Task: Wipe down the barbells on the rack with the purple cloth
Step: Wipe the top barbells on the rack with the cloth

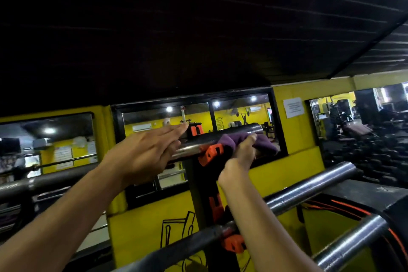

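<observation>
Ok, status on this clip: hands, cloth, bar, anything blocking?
Left hand open, fingers straight, against top steel barbell. Right hand grips purple cloth wrapped on that bar's sleeve. Orange rack hook sits between the hands; nothing blocking.

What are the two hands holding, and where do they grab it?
The right hand grips the purple cloth bunched round the top barbell, near the bar's end. The left hand holds nothing; its fingers are straight beside the bar.

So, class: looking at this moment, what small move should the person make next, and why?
Probably slide the right hand, gripping the crumpled purple cloth, rightward along the shiny steel top barbell toward its end. The open left hand rests near the bar.
</observation>
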